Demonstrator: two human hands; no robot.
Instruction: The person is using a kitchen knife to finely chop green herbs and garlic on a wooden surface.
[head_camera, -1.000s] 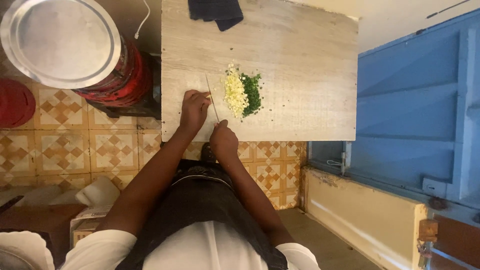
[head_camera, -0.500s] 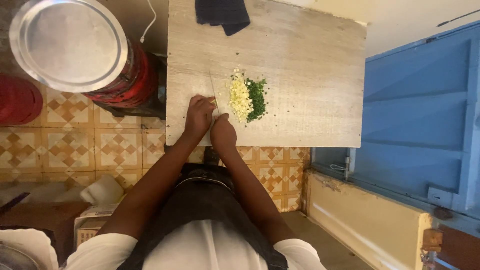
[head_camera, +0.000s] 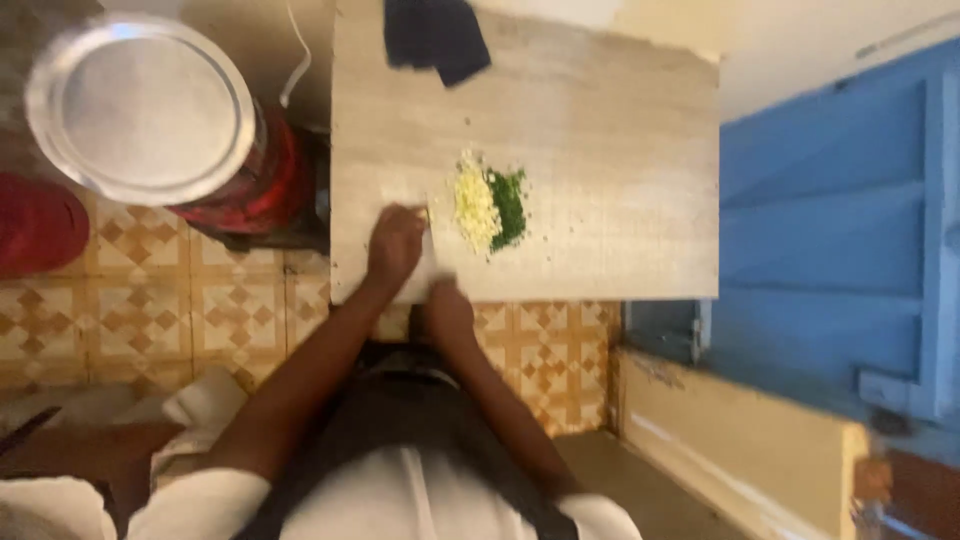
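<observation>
At the far left edge a round dark red object (head_camera: 35, 222) sits on the patterned tan and brown tiled floor (head_camera: 150, 300), only partly in view. Next to it stands a red cylindrical container (head_camera: 255, 195) topped by a round shiny metal lid (head_camera: 140, 108), and a thin white cord (head_camera: 293, 60) trails down just beside it. To the right of the container lies a pale wooden rectangular board (head_camera: 610, 190) that serves as the work surface. The person's left hand (head_camera: 395, 245) rests on the near part of this board with its fingers curled downward, pressed onto something pale beneath them; the blur makes it impossible to tell exactly what it has hold of. The right hand (head_camera: 450, 308) sits at the board's near edge, just beside the left, closed in a fist as if around a handle, though the thing gripped is too blurred to make out. Just right of the left hand's fingers is a small heap of finely chopped pale yellow bits (head_camera: 475, 208), and touching its right side is a heap of chopped dark green leaves (head_camera: 508, 205). At the board's far edge lies a crumpled dark navy cloth (head_camera: 435, 35). Further right stands a blue panelled wooden door (head_camera: 850, 230).
</observation>
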